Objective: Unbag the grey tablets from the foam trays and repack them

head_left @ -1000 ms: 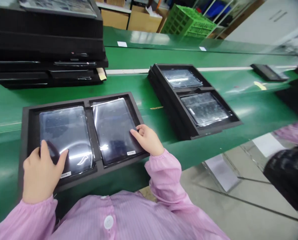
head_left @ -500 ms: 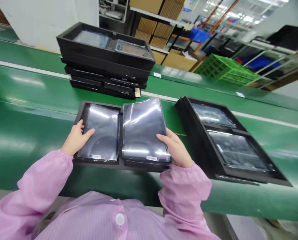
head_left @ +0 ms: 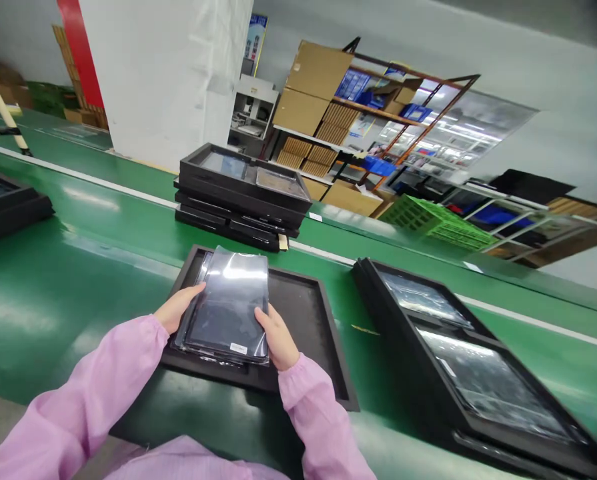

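Note:
Over the left half of a black two-compartment tray [head_left: 339, 380], my hands hold a dark screen panel [head_left: 231, 300] in clear film, with a small white label at its near edge. At least one more film-wrapped panel shows beneath it, poking out on the left. My left hand [head_left: 181, 308] is closed on the left edge of these panels. The right edge is pinched by my right hand [head_left: 277, 337], thumb on top. The floor of the tray's right compartment is visible. How far the lower panels sit inside the left compartment is hidden.
Behind the tray, stacked black trays [head_left: 243, 200] hold more panels. Another filled tray stack [head_left: 413, 333] stands on the right, and a dark tray [head_left: 8, 207] lies at far left. All rest on a green conveyor belt [head_left: 103, 253]. A green crate [head_left: 433, 220] and shelves stand beyond.
The right-hand panel has moved left, out of its compartment and on top of the left one. My left hand has closed on the panels' edge. The camera view has tilted upward.

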`<state>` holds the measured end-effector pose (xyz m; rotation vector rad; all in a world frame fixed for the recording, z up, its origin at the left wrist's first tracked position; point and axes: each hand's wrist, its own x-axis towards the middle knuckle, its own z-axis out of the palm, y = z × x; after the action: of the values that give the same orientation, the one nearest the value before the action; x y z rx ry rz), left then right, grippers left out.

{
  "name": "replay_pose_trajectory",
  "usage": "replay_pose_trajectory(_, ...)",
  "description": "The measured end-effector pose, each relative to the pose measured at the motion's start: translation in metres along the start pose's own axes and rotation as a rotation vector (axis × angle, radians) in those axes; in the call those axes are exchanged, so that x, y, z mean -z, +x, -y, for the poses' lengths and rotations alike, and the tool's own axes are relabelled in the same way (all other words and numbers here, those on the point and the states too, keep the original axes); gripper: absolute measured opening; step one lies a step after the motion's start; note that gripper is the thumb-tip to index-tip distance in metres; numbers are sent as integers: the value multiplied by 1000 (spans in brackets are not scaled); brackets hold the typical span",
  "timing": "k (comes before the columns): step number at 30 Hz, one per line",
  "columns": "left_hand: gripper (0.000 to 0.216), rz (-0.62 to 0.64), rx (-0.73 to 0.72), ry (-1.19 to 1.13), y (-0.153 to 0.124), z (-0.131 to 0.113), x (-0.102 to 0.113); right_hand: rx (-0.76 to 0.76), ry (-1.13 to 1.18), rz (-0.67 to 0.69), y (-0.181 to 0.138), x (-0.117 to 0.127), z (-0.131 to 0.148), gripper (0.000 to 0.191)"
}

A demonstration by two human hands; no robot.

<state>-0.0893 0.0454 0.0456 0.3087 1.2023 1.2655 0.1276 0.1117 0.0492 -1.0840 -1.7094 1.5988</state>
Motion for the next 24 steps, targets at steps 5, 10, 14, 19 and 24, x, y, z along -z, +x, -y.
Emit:
replay_pose_trajectory(5,43,-25,-66,84,1,2,-5,16,-349,7,10,1,2,43)
replay_pose_trajectory(10,51,-107,-244,173,0,-6,-11,-20,-631,-39,20,1,14,40)
replay_pose_trajectory(14,49,-155,-410,218,-3,-30,-18,40,-732,-67,33,5,39,40)
replay_pose_trajectory(19,49,-100,-630,182,-1,-51,-28,158,-840,-215,48,18,68,50)
replay_pose_trajectory(24,57,-33,-781,167,19,-35,-19,378,-316,-160,56,19,69,47)
